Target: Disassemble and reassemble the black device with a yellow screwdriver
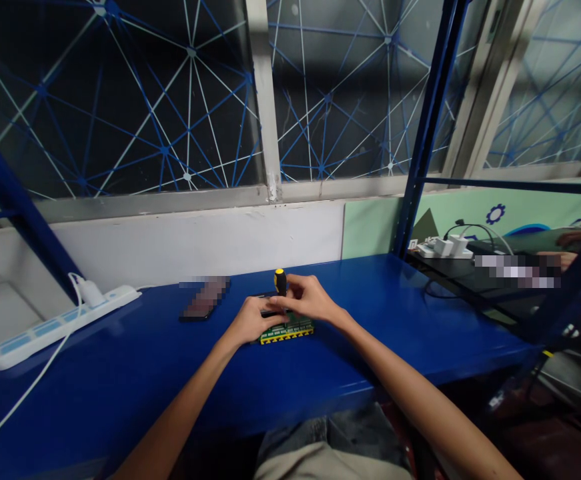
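A green circuit board [297,327] with a yellow-and-black front edge lies on the blue table. Above it stands a nearly upright screwdriver [280,281] with a black handle and yellow cap. My right hand [310,298] is closed around this handle, fingers behind it and thumb in front. At the board's left side, my left hand [254,320] grips it, with thumb and forefinger reaching across the top towards the screwdriver. The screwdriver's tip and whatever it touches are hidden by my fingers.
The blue table [170,380] carries a dark phone [205,300] left of the board. A white power strip [65,327] with a plugged-in cable lies at the far left. Blue posts [423,133] frame the table. On the right, another person's hand [557,260] is at a dark desk.
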A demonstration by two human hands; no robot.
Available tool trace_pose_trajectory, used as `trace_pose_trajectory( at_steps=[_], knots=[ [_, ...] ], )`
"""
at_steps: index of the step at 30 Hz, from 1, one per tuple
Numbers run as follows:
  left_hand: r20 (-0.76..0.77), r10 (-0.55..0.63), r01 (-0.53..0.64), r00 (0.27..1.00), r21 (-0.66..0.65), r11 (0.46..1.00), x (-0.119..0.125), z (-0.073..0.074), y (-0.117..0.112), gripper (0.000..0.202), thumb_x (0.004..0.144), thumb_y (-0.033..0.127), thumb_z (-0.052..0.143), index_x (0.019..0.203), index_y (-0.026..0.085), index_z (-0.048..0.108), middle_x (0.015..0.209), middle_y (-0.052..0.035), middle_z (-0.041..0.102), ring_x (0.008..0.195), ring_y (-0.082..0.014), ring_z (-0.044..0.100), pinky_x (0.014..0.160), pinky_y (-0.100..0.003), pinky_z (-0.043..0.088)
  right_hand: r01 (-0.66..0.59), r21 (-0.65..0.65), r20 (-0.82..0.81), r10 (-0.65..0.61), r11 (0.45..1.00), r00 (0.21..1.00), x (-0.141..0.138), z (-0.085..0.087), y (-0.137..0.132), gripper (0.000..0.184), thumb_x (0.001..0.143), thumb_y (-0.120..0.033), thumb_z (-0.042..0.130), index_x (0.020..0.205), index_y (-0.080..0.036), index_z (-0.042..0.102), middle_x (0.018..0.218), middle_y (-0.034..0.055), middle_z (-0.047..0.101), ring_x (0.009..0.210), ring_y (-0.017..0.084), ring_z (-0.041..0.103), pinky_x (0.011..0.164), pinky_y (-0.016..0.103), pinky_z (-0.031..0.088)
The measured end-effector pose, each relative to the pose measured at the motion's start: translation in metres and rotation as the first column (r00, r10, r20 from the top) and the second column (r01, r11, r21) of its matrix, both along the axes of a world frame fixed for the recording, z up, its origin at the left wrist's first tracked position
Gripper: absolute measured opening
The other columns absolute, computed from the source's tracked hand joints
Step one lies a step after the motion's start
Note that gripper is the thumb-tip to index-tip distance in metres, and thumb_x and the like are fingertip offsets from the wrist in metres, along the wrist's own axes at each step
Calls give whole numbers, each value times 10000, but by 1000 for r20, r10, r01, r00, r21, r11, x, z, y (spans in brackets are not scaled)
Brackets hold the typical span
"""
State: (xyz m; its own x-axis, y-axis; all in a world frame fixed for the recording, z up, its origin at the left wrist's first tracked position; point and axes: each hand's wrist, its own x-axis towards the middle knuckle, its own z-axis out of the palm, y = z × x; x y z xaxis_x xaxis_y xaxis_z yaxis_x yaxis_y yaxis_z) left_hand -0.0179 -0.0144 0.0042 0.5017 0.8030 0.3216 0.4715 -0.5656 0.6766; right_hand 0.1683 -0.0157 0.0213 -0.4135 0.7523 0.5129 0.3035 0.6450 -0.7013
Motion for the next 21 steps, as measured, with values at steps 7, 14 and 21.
trace_pose_trajectory(
  at_steps=[7,14,21],
  knots=[
    [31,16,-16,999,2,1000,2,-3,0,156,727,290,734,816,161,734,845,-30,745,846,-235,683,764,-300,511,16,18,25,-16,1000,1000,0,-1,1,356,797,-505,642,760,-160,568,558,-30,560,504,101,493,491,228,336],
    [9,-52,52,999,34,998,3,2,-5,129,778,270,696,821,154,733,859,-36,738,844,-224,678,775,-287,494,40,23,58,-42,999,997,1,-3,3,340,816,-480,633,850,-141,633,559,-18,576,510,110,508,495,231,327],
    [-21,-96,98,995,71,993,3,11,-10,155,817,247,636,867,161,755,915,-56,750,888,-234,678,821,-312,488,47,35,47,-49,998,998,1,-2,3,299,802,-443,653,829,-147,614,574,-22,566,521,107,497,500,230,317]
  ],
)
